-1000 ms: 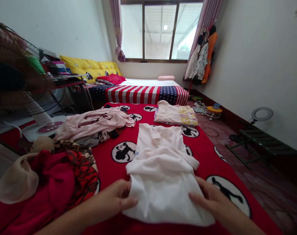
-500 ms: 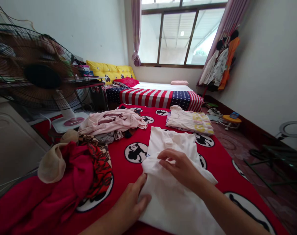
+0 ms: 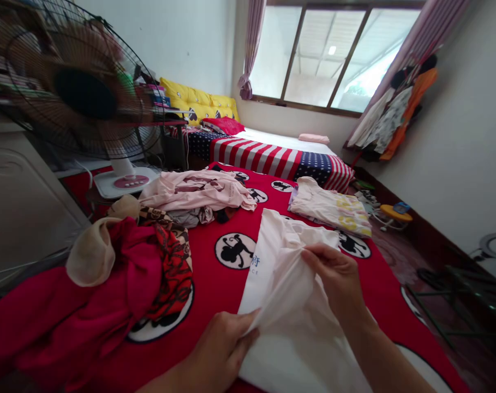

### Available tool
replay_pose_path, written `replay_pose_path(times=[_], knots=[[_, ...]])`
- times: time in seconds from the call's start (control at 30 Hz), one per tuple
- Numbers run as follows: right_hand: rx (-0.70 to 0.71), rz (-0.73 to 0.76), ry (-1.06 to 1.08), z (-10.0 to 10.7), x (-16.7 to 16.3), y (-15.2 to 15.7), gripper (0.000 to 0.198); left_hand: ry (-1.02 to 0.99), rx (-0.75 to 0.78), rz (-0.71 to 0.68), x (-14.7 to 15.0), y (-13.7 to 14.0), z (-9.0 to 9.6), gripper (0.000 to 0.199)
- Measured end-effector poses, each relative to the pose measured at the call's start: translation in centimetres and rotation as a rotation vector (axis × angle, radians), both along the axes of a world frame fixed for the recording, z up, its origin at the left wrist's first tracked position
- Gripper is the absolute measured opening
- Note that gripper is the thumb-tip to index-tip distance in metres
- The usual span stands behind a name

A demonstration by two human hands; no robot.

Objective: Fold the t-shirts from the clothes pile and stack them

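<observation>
A white shirt (image 3: 297,338) with small blue lettering at its left side lies on the red patterned bedspread (image 3: 215,289). My right hand (image 3: 333,273) pinches the fabric near the shirt's upper middle and lifts it into a taut ridge. Lower on the left edge, my left hand (image 3: 227,344) grips the same cloth between thumb and fingers. Diagonal folds stretch from one hand to the other. The shirt's lower end runs out of the picture at the bottom.
Dark pink clothing (image 3: 129,289) and a pink shirt (image 3: 202,188) are heaped on the left. A folded pale stack (image 3: 329,204) lies at the right. Beyond are a fan (image 3: 86,93), another bed (image 3: 268,155) and a yellow stool (image 3: 395,213).
My right hand has taken hold of the shirt and pulled the fabric up and to the right. The blue lettering shows more now. The view has tilted and shifted.
</observation>
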State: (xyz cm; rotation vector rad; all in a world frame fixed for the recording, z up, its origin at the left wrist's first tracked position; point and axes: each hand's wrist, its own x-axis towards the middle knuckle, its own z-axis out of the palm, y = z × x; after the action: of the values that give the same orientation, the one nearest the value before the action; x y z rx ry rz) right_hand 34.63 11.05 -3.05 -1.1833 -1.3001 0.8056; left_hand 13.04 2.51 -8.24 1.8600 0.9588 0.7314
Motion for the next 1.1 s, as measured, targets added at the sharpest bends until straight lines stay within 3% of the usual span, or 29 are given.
replay_pose_path(times=[0.13, 0.17, 0.27, 0.37, 0.5, 0.57, 0.67, 0.73, 0.83, 0.9, 1.0, 1.1], knots=[[-0.027, 0.214, -0.184, 0.4, -0.1, -1.1, 0.018, -0.034, -0.137, -0.003, -0.3, 0.7, 0.7, 0.026], [0.006, 0.281, -0.261, 0.7, -0.4, -1.7, 0.017, -0.040, -0.174, 0.033, -0.4, 0.9, 0.9, 0.037], [0.203, 0.368, -0.507, 1.5, -1.8, -3.7, 0.011, -0.130, -0.277, 0.043, 0.0, 1.6, 1.7, 0.076], [0.400, 0.414, -0.676, 1.4, -3.1, -6.0, 0.013, -0.343, -0.319, -0.058, 1.1, 2.3, 2.2, 0.079], [0.592, 0.495, -0.669, 0.9, -2.5, -7.6, 0.027, -0.525, -0.251, 0.051, 2.6, 2.9, 1.6, 0.075], [0.556, 0.355, -0.614, 0.8, -1.0, -7.2, 0.028, -0.517, -0.237, 0.086, 2.8, 3.0, 1.4, 0.070], [0.300, 0.158, -0.577, 0.6, 1.5, -5.4, 0.018, -0.491, -0.244, 0.055, 2.7, 2.9, 1.2, 0.066], [0.103, 0.187, -0.620, 0.2, 2.7, -4.2, 0.025, -0.483, -0.238, 0.033, 2.6, 2.9, 0.9, 0.066], [-0.152, 0.311, -0.663, -0.3, 3.7, -3.2, 0.058, -0.468, -0.232, 0.025, 2.4, 2.9, 0.7, 0.065], [-0.269, 0.375, -0.678, -0.3, 3.9, -3.5, 0.048, -0.445, -0.244, 0.042, 2.4, 2.8, 0.9, 0.067], [-0.233, 0.420, -0.684, 0.8, 4.1, -4.9, 0.007, -0.430, -0.253, 0.071, 2.5, 2.6, 1.6, 0.078], [-0.049, 0.457, -0.621, 2.6, 4.2, -7.0, 0.009, -0.427, -0.245, 0.064, 2.5, 2.2, 2.3, 0.093]])
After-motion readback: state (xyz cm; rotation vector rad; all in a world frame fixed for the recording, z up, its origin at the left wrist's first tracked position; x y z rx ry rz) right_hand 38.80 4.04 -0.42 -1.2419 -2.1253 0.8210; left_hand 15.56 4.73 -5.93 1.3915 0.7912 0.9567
